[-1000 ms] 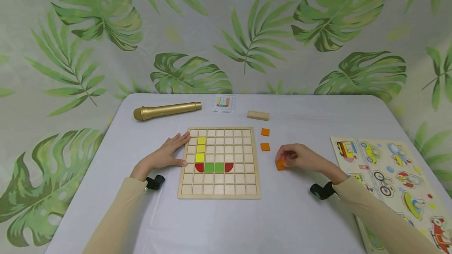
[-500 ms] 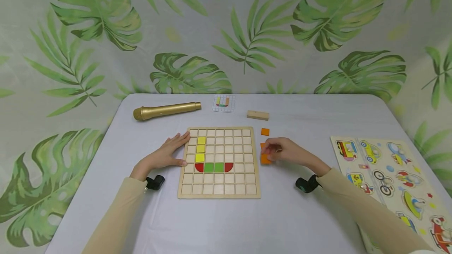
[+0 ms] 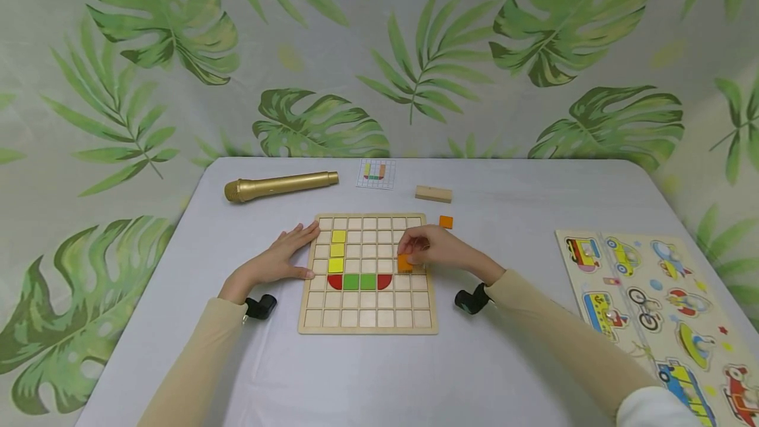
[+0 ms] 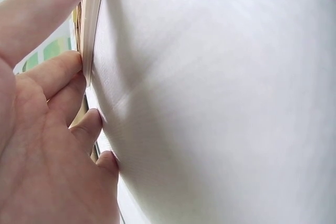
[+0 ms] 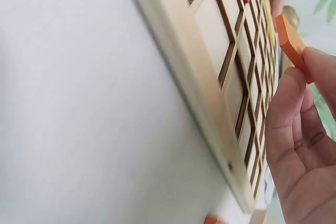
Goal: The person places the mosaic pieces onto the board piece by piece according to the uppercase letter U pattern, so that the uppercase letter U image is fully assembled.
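My right hand [image 3: 443, 250] pinches an orange square tile [image 3: 404, 264] between thumb and fingers over the right side of the wooden grid board [image 3: 367, 331]. In the right wrist view the same orange tile [image 5: 290, 43] is tilted and held above the board. My left hand [image 3: 274, 261] rests at the board's left edge, fingers spread and touching the frame. Yellow tiles [image 3: 337, 250] stand in a column on the board. Below them run a red piece [image 3: 335, 282], green tiles [image 3: 359, 282] and another red piece [image 3: 384, 281]. One loose orange tile [image 3: 446, 222] lies right of the board.
Behind the board lie a gold microphone [image 3: 281, 186], a small pattern card [image 3: 376, 174] and a wooden block [image 3: 433, 194]. A picture puzzle board [image 3: 649, 282] lies at the right, partly under the right sleeve [image 3: 557, 335]. Leafy cloth hangs behind the table.
My right hand has moved left with the orange tile, from the bare cloth to over the board. The nearer loose orange tile is now hidden behind the hand. My left hand has stayed still.
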Demonstrator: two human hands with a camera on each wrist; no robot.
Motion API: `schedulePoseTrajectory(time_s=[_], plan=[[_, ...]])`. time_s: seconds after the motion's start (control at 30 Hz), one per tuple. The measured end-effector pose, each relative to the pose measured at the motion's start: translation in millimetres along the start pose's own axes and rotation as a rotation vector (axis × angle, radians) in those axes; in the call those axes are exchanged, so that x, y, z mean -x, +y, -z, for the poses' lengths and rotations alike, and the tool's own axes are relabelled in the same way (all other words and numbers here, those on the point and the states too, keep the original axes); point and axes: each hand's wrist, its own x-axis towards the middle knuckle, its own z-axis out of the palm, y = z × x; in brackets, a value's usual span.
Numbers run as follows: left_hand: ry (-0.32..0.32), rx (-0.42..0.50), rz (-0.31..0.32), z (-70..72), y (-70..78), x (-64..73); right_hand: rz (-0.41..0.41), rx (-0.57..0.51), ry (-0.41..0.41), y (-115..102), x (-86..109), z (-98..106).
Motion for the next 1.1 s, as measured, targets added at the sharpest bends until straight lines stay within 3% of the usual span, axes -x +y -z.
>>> schedulePoseTrajectory(time_s=[0.37, 0.9, 1.1], plan=[[0.002, 0.014, 0.010, 1.7, 4.8, 1.8, 0.007, 0.045, 0.011, -7.6, -25.9, -24.7], [0.005, 0.012, 0.009, 0.8, 2.8, 1.3, 0.045, 0.218, 0.059, -14.6, -26.5, -35.0], [0.005, 0.017, 0.004, 0.5, 2.0, 1.2, -0.008, 0.134, 0.096, -8.0, -23.6, -31.7]])
